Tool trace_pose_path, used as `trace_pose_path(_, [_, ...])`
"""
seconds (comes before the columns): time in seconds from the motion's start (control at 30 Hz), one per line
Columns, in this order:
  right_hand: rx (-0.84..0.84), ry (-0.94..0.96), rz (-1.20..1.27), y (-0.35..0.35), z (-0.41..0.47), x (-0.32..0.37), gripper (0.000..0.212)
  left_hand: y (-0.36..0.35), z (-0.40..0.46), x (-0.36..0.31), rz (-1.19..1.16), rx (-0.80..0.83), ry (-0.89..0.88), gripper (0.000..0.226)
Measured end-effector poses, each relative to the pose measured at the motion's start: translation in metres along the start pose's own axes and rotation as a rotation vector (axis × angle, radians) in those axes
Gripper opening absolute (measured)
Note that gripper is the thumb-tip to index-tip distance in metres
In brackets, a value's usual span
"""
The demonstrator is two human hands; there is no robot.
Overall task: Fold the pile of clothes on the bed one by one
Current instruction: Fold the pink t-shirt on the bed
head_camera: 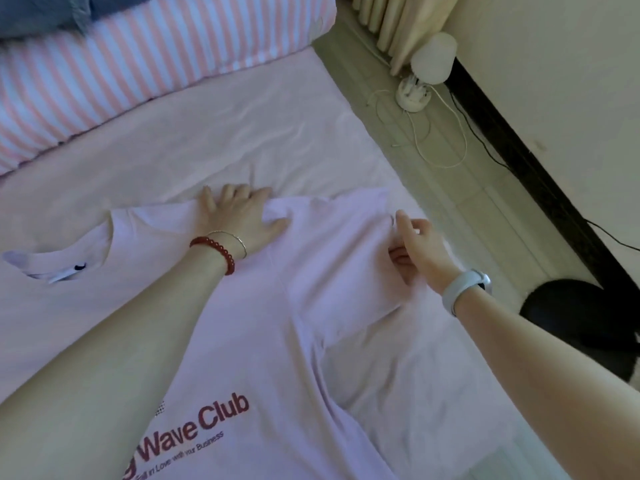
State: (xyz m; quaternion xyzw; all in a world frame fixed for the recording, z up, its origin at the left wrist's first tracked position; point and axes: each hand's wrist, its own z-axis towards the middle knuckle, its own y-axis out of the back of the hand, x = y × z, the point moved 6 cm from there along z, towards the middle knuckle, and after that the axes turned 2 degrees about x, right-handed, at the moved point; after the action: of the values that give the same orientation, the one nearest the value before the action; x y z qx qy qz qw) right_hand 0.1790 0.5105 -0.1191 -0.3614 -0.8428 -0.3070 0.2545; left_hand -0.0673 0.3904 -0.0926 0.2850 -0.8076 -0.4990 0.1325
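A pale pink T-shirt (304,306) with dark red "Wave Club" lettering lies spread face up on the pink bed sheet (242,133). Its neck opening with a white label sits at the left. My left hand (239,216) rests flat with spread fingers on the shirt's shoulder, pressing it down. My right hand (415,244) is at the edge of the shirt's sleeve, near the bed's right side. Its index finger is stretched out and the other fingers are curled under, at the sleeve cloth. Whether they pinch the cloth is hidden.
A pink-and-white striped duvet (121,71) lies along the far side of the bed, with dark blue cloth (45,12) on top. To the right is tiled floor with a white lamp (429,64), loose cables and a black round object (581,323).
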Motion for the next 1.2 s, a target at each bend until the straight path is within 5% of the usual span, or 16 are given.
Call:
trace_pose_path(0.17, [0.157, 0.01, -0.114, 0.0, -0.031, -0.032, 0.014, 0.008, 0.016, -0.025, -0.172, 0.079, -0.011, 0.022])
trace_pose_path(0.27, [0.095, 0.027, -0.072, 0.0, -0.035, -0.035, 0.012, 0.019, 0.02, -0.036, -0.38, 0.043, 0.013, 0.007])
trace_pose_path(0.43, [-0.071, 0.178, -0.237, 0.021, -0.054, -0.038, 0.008, 0.04, 0.021, -0.041, -0.433, -0.17, 0.001, 0.004])
trace_pose_path(0.57, [-0.091, 0.051, -0.234, 0.017, -0.052, -0.046, 0.015, 0.03, 0.011, -0.048, -0.24, -0.205, 0.022, 0.024])
trace_pose_path(0.7, [-0.18, 0.174, -0.053, 0.014, -0.067, -0.017, 0.008, 0.023, -0.037, -0.028, -0.567, -0.305, 0.055, 0.034])
trace_pose_path(0.83, [-0.232, 0.504, -0.063, -0.007, -0.114, 0.033, 0.011, 0.0, -0.112, 0.016, -0.968, -0.214, 0.252, 0.027])
trace_pose_path(0.93, [-0.004, 0.771, -0.226, -0.062, -0.165, 0.061, 0.023, -0.015, -0.164, 0.054, -1.288, -0.143, 0.42, 0.02])
trace_pose_path(1.1, [0.742, 0.875, -0.556, -0.182, -0.231, 0.034, 0.043, -0.039, -0.224, 0.12, -1.927, -0.151, 0.718, 0.042])
trace_pose_path(1.2, [0.773, 0.846, -0.549, -0.198, -0.232, 0.012, 0.039, -0.067, -0.245, 0.138, -1.879, -0.055, 0.908, 0.048])
